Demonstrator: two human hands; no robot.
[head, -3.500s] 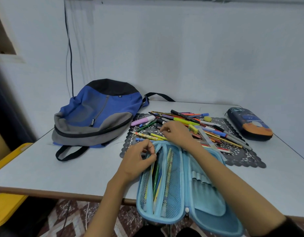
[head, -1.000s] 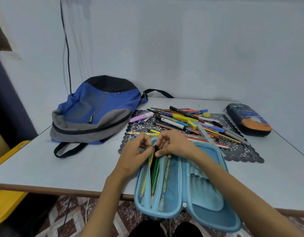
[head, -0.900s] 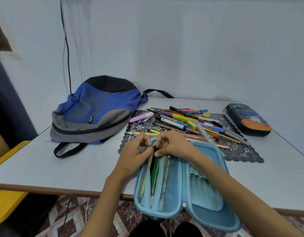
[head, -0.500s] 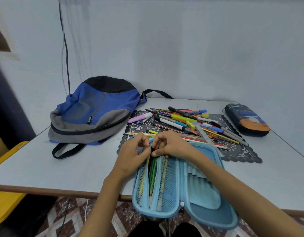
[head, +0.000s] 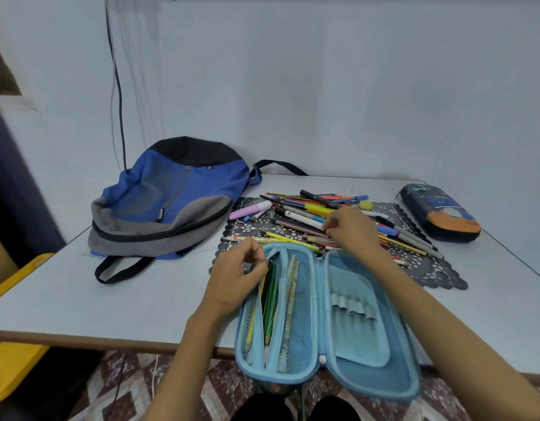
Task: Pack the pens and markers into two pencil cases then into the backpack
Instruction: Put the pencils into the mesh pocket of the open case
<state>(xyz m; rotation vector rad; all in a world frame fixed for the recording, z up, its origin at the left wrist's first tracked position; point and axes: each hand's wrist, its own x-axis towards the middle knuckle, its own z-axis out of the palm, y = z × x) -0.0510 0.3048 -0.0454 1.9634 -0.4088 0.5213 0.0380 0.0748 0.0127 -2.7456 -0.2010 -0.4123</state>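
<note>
A light blue pencil case (head: 363, 354) lies open at the table's near edge, with several pens and pencils in its left mesh pocket (head: 297, 317). My left hand (head: 235, 275) pinches the top edge of that pocket and holds it open. My right hand (head: 350, 232) is over the pile of pens and markers (head: 305, 208) on the black lace mat (head: 429, 271), its fingertips curled down on a pen in the pile. A second, dark blue and orange pencil case (head: 441, 214) lies zipped at the far right. The blue and grey backpack (head: 171, 205) lies flat at the left.
The white table (head: 80, 299) stands against a wall. A black cable (head: 118, 86) hangs down the wall behind the backpack. Something yellow (head: 7, 360) stands below the table's left edge. The backpack's strap (head: 120, 268) loops toward the near edge.
My right hand has left the mesh pocket and moved forward onto the pile of pens. My left hand has stayed at the pocket's edge.
</note>
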